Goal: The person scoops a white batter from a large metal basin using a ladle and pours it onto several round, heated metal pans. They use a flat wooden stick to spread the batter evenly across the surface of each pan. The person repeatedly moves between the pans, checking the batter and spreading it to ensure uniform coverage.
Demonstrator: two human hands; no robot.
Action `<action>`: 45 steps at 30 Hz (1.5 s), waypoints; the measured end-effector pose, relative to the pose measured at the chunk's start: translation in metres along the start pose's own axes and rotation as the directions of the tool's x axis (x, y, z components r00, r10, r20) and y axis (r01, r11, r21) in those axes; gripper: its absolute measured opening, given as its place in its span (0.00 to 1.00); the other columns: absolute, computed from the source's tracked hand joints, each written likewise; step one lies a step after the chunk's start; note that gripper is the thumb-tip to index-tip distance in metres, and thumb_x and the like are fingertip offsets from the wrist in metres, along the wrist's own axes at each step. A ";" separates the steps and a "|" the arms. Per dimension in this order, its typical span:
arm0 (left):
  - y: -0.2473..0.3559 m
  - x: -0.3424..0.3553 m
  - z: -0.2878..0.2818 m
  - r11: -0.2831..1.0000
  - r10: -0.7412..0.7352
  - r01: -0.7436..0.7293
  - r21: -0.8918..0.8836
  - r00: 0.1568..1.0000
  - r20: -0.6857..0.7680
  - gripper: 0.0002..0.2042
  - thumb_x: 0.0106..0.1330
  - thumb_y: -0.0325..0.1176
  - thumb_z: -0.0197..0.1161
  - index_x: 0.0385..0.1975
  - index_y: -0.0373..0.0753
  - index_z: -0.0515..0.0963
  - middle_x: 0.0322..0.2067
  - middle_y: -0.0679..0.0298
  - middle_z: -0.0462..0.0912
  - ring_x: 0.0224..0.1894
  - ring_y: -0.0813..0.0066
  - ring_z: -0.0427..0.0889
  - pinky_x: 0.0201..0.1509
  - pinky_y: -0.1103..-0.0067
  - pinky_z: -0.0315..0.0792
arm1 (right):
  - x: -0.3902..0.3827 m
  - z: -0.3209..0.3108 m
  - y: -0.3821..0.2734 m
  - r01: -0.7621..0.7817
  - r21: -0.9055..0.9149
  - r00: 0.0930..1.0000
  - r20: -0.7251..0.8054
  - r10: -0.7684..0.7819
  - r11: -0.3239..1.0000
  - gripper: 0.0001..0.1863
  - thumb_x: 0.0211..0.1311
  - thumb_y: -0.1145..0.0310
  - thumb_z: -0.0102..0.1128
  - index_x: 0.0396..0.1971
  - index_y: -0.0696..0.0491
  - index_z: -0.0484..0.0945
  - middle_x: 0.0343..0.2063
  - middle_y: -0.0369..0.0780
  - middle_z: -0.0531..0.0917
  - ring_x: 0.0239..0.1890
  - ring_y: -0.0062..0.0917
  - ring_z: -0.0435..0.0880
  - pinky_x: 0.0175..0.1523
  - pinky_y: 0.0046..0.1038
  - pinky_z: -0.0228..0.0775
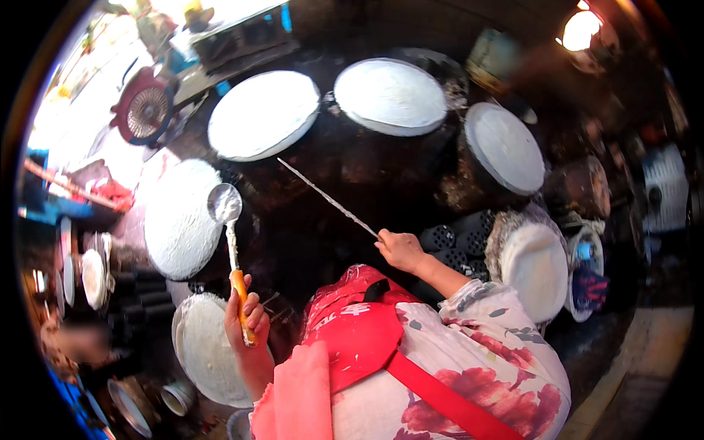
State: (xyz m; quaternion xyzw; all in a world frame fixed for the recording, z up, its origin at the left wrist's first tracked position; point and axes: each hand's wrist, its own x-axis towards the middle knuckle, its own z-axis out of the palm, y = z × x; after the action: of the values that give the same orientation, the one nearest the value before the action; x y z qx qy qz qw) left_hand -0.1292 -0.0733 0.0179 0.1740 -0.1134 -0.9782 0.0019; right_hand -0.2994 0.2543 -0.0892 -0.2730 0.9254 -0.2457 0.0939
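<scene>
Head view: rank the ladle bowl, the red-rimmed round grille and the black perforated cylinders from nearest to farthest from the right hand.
1. Black perforated cylinders: nearest, just right of the right hand.
2. Ladle bowl: farther, to the left, above the left hand.
3. Red-rimmed round grille: farthest, at upper left.

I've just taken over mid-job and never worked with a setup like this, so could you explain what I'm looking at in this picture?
There is no robot here: these are a person's bare hands, seen from a wide fisheye camera on their head, looking down, so edges bend. The left hand grips an orange-handled ladle with white residue on it. The right hand holds a thin, white-coated stick, pointing up and left. Large white discs stand around a dark middle area; their material I can't tell. Black cylinders with holes lie beyond the right forearm.
</scene>
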 end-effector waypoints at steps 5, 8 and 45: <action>-0.018 0.019 0.023 0.969 -0.240 0.241 -0.063 0.971 0.025 0.20 0.73 0.43 0.39 0.57 0.36 0.62 0.20 0.68 0.63 0.13 0.82 0.62 0.14 0.84 0.60 | -0.024 -0.031 0.040 -0.096 -0.172 0.974 -0.219 0.057 0.980 0.07 0.60 0.66 0.52 0.29 0.52 0.67 0.24 0.44 0.76 0.26 0.43 0.78 0.28 0.41 0.71; -0.033 0.029 0.030 0.958 -0.279 0.276 -0.080 0.960 -0.029 0.19 0.72 0.40 0.41 0.56 0.35 0.64 0.20 0.69 0.63 0.13 0.82 0.61 0.14 0.85 0.58 | 0.012 -0.063 0.063 -0.115 -0.294 0.957 -0.287 0.027 0.949 0.03 0.59 0.70 0.48 0.30 0.52 0.67 0.25 0.43 0.76 0.26 0.40 0.80 0.28 0.39 0.72; -0.085 0.116 0.074 0.946 -0.254 0.298 0.125 0.925 -0.283 0.15 0.68 0.34 0.48 0.53 0.40 0.67 0.18 0.70 0.63 0.13 0.83 0.61 0.14 0.87 0.56 | 0.151 -0.364 0.225 0.124 0.203 -0.025 -0.978 0.208 0.971 0.10 0.58 0.66 0.55 0.29 0.59 0.72 0.28 0.42 0.77 0.31 0.29 0.75 0.38 0.29 0.67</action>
State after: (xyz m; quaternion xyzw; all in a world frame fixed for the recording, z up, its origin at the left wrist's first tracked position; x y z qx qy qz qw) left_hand -0.2602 0.0212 0.0270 0.3160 -0.1671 -0.9240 -0.1358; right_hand -0.6408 0.4823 0.1044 0.0268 0.6842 -0.4690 -0.5579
